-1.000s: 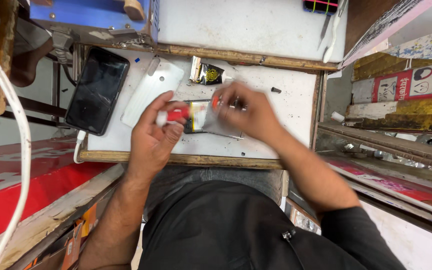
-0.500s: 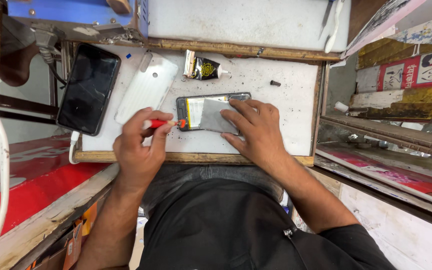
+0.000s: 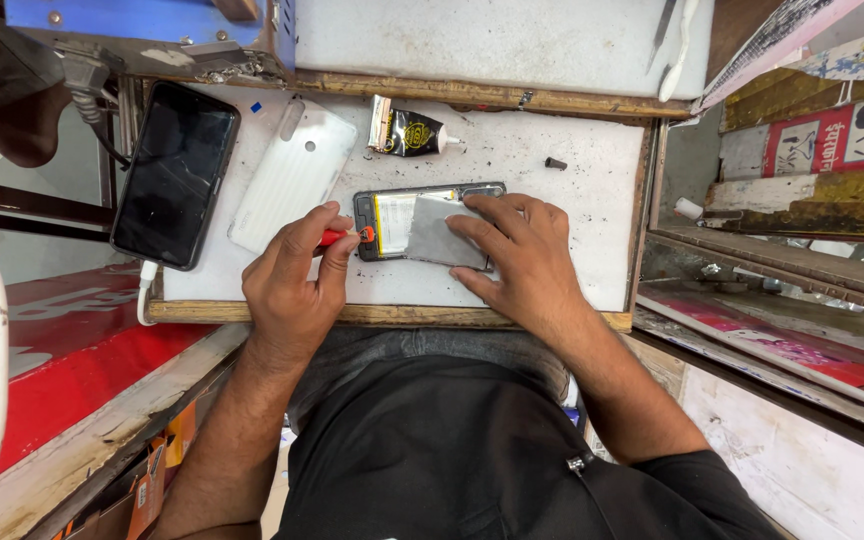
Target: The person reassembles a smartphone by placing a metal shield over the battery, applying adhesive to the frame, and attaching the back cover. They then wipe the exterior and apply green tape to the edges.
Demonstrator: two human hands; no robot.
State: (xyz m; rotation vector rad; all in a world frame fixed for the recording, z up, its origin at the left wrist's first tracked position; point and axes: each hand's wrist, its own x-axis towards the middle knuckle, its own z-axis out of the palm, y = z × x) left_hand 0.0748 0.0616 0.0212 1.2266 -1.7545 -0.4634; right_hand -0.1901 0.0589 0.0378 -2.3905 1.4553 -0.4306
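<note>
Carefully seen, the left hand (image 3: 287,285) has its grip pinched on a red-handled tool (image 3: 340,237), whose tip meets the left end of the opened phone (image 3: 422,222). This phone lies at the middle of the white worktop (image 3: 592,190). The right hand (image 3: 517,250) presses spread fingers flat on it. I think the tip may slip and scratch the inside parts if the phone shifts. At 10 o'clock lie a black phone (image 3: 174,172) and a white back cover (image 3: 292,175); at 12 o'clock a glue tube (image 3: 407,132). The worktop is dusty, the room narrow and crowded.
</note>
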